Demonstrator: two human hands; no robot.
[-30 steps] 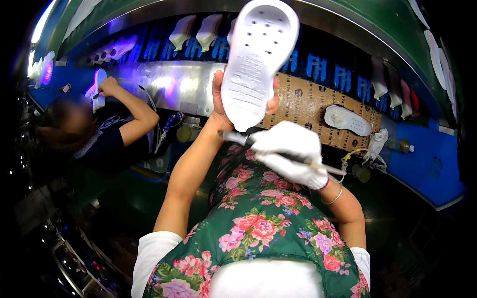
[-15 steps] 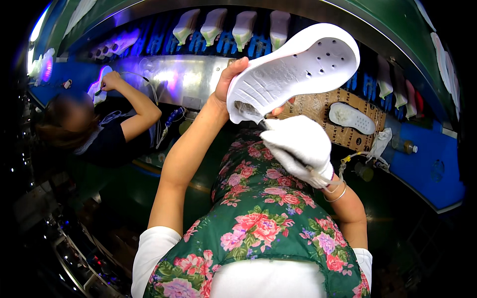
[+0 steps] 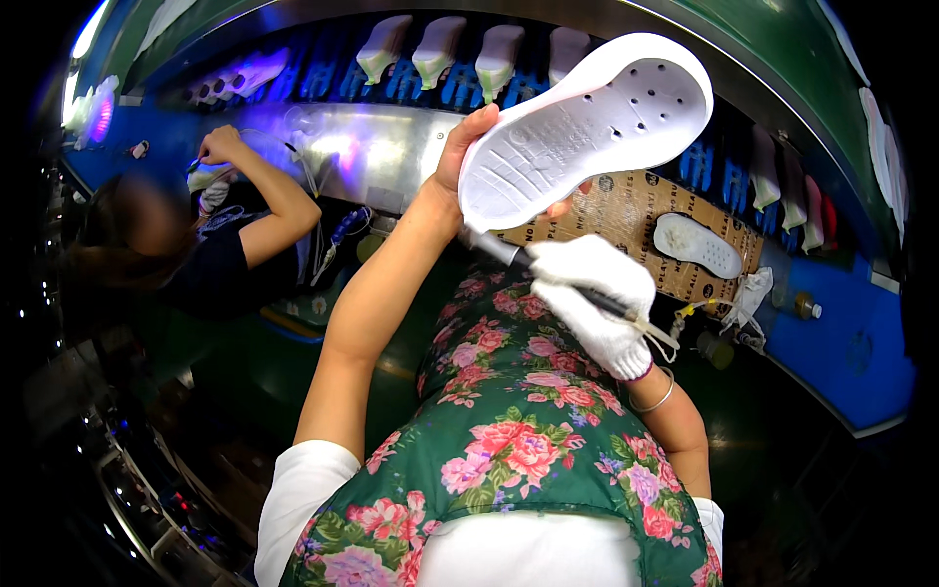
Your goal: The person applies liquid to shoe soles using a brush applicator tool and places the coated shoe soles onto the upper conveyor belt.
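Observation:
My bare left hand [image 3: 464, 155] grips a white shoe sole [image 3: 577, 132] near its heel end, thumb along the near edge. Other fingertips show past the sole's right side. The sole is tilted, its hollow, ribbed inside facing me, with small holes toward the far end. In a white knit glove, my right hand [image 3: 597, 293] is closed round a black-handled brush [image 3: 509, 256] with a grey front and a thin hose at its back. The brush's front meets the sole's heel edge; its bristles cannot be made out.
A second white sole [image 3: 697, 246] lies on a printed cardboard sheet [image 3: 626, 205]. Racks of pale shoe forms [image 3: 437, 49] line the back. A small bottle [image 3: 806, 305] and white cloth [image 3: 751, 293] sit at right. Another person's arm [image 3: 279, 196] works at left.
The brush has drawn back from inside the heel to its outer edge, showing more of its handle. My right hand has shifted slightly right and down. The sole has turned a little.

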